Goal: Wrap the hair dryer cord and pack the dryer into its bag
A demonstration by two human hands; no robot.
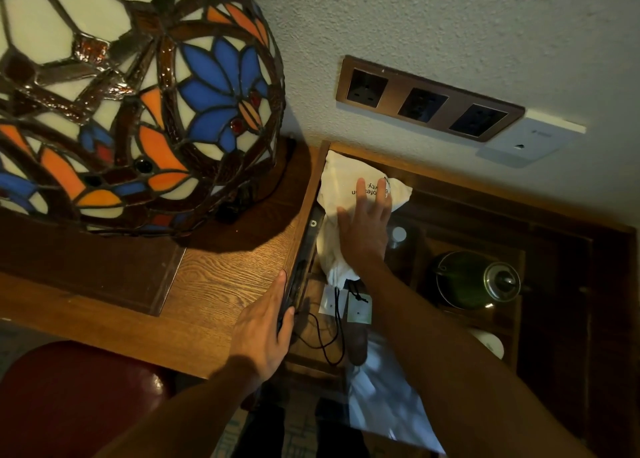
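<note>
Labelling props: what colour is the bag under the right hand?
White, with dark printed lettering; bag shows best in the head view.

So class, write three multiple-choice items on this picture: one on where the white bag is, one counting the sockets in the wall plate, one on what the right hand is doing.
1. Where is the white bag?
A. on the desk top beside the lamp
B. in the open drawer
C. on the red chair

2. How many sockets does the brown wall plate hold?
A. two
B. three
C. five

3. What is the right hand doing?
A. pressing flat on the bag, fingers spread
B. gripping the kettle
C. plugging in a cord

Answers: 1 B, the bag lies inside the drawer's wooden walls; 2 B, three dark sockets sit in a row; 3 A, the palm lies on the white cloth.
</note>
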